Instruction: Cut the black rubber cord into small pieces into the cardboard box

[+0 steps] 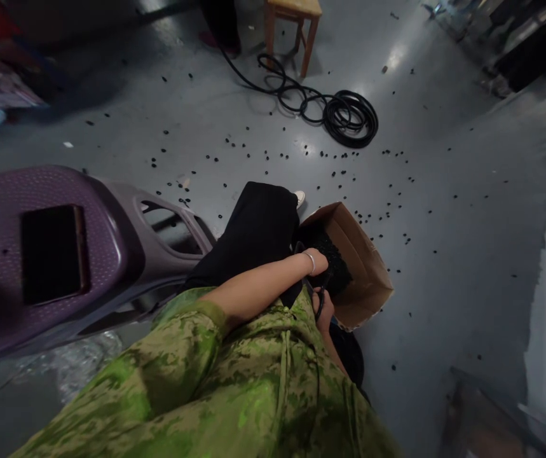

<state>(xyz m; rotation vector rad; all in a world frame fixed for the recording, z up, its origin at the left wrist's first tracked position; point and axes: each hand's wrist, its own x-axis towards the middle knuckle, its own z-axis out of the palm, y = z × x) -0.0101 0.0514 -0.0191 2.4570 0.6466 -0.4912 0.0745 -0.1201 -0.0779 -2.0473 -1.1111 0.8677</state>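
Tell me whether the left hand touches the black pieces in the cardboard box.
Touching: the head view shows the left hand resting on the black pieces inside the cardboard box.

I can read no writing anywhere here. The cardboard box by my hands shows plain brown sides. The purple stool beside me bears no label.

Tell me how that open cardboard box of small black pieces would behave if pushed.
The cardboard box already leans, so it may tip and spill. The small black pieces inside probably scatter and roll, like those dotting the floor.
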